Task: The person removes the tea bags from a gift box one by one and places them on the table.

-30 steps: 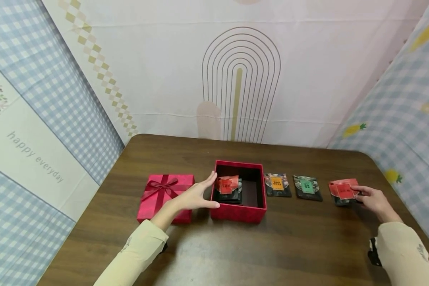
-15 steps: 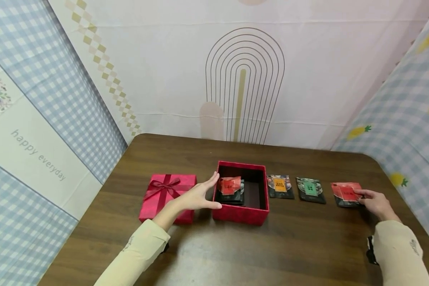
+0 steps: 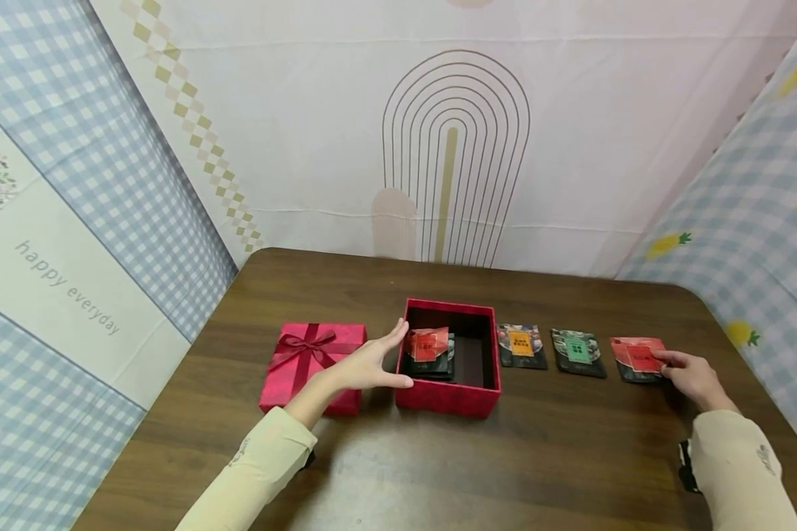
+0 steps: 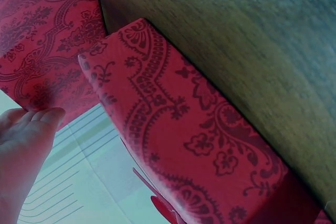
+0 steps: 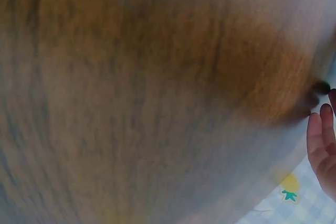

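Note:
In the head view my left hand (image 3: 370,364) reaches across the gift box lid with thumb and fingers spread against the left side of an uncovered red gift box (image 3: 447,399). Inside that box, on the left, a red-and-black sachet (image 3: 427,346) lies over others. At the far right my right hand (image 3: 694,377) pinches the right edge of another red-and-black sachet (image 3: 637,358), which lies on the table. Its thumb is mostly hidden. In the right wrist view only some fingers (image 5: 317,135) show at the right edge; the sachet is out of that view.
The red lid (image 3: 339,339) with a ribbon bow sits left of the box. Between box and right hand lie an orange-label sachet (image 3: 521,346) and a green-label sachet (image 3: 578,352) in a row. The wooden table (image 3: 345,280) ends at a patterned cloth (image 3: 571,147) behind.
The right hand's sachet was tilted a second ago and now lies flat, shifted slightly left towards the green-label one. My left hand has stayed at the box.

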Demonstrator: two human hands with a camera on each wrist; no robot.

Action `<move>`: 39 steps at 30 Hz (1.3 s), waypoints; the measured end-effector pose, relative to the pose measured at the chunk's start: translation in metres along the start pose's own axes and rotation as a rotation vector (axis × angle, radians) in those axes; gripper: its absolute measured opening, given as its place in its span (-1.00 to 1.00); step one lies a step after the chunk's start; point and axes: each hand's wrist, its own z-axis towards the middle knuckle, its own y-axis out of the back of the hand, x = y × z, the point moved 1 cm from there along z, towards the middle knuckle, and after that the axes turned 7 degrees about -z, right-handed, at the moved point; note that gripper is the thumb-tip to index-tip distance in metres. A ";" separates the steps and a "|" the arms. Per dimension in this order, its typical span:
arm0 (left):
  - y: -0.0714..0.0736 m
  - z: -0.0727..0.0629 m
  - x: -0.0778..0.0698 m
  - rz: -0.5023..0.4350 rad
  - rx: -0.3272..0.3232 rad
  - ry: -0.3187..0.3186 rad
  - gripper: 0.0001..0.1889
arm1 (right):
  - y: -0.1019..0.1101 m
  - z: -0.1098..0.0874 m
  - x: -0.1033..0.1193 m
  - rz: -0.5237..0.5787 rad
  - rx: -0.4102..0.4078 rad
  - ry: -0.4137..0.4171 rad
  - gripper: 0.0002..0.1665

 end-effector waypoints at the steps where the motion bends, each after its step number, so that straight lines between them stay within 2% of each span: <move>1: 0.000 0.000 0.000 -0.001 0.001 0.002 -0.01 | 0.000 0.000 -0.001 -0.005 -0.005 0.002 -0.47; 10: 0.000 0.000 -0.003 -0.001 0.005 0.006 0.00 | -0.001 -0.006 -0.009 0.021 -0.063 0.015 -0.51; 17: 0.000 0.000 -0.001 -0.004 0.001 -0.005 0.00 | 0.001 -0.012 -0.002 0.026 -0.176 0.053 -0.47; 22: 0.001 0.000 -0.001 -0.004 -0.003 -0.009 0.00 | 0.003 -0.016 0.016 0.086 -0.229 0.040 -0.33; 30: 0.001 -0.001 -0.001 -0.009 0.002 -0.006 0.00 | 0.002 -0.021 0.052 0.107 -0.304 0.074 -0.37; 39: -0.001 0.000 0.001 -0.001 -0.004 -0.012 0.00 | -0.005 -0.026 0.100 0.148 -0.304 0.207 -0.43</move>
